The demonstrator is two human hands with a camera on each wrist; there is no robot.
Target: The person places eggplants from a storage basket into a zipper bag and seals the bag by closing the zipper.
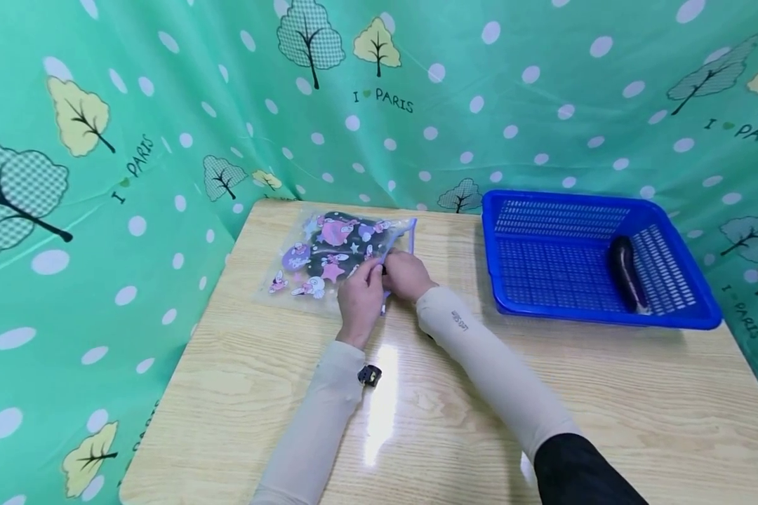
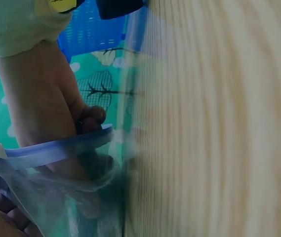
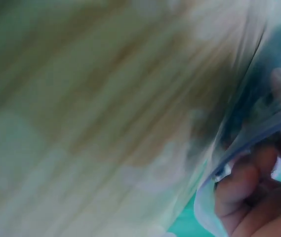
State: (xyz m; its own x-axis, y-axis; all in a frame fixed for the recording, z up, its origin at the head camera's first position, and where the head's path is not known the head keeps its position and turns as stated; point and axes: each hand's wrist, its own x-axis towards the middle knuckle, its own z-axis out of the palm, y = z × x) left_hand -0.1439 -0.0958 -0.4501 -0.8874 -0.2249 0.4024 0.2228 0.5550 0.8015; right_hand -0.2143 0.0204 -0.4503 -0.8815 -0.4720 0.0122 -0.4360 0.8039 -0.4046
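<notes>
A clear zip bag printed with pink and purple cartoon figures lies on the left of the table, dark elongated things showing through it. My left hand pinches the near part of its blue-edged mouth. Beside it my right hand reaches into the mouth from the right. The left wrist view shows the right hand crossing the blue rim, part of it visible through the plastic. Curled fingers sit outside the rim in the right wrist view, a fingertip behind the film. I cannot tell what the right hand holds.
A blue plastic basket stands at the back right of the wooden table. An eggplant lies inside it along the right side. Green patterned cloth hangs behind the table and along its left side.
</notes>
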